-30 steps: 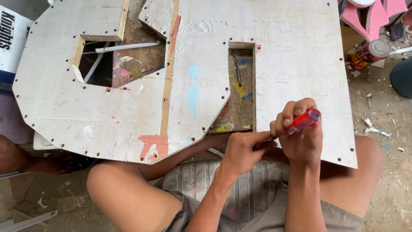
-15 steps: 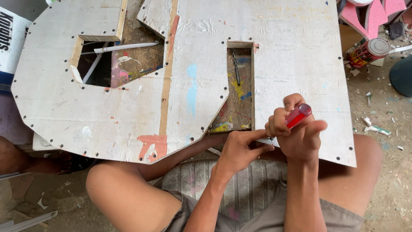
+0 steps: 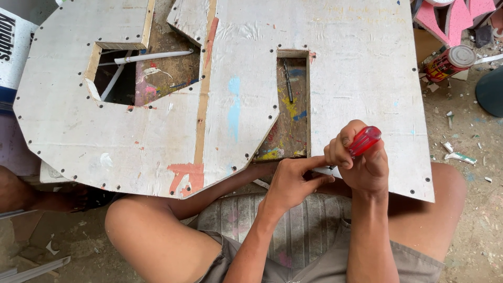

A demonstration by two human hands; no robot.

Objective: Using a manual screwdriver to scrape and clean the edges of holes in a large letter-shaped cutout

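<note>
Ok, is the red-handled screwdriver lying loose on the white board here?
No, the right hand grips the red-handled screwdriver upright at the near edge of the white board, while the left hand points its fingers at the tip.

The screwdriver point(image 3: 364, 140) has a shiny see-through red plastic handle. The big board point(image 3: 361, 78) is matt white, worn and scratched, with paint blotches and bare wood strips. The can point(image 3: 448, 63) is shiny metal. The shorts point(image 3: 314, 262) are soft cloth. The ground point(image 3: 471, 209) looks dusty and rough
</note>
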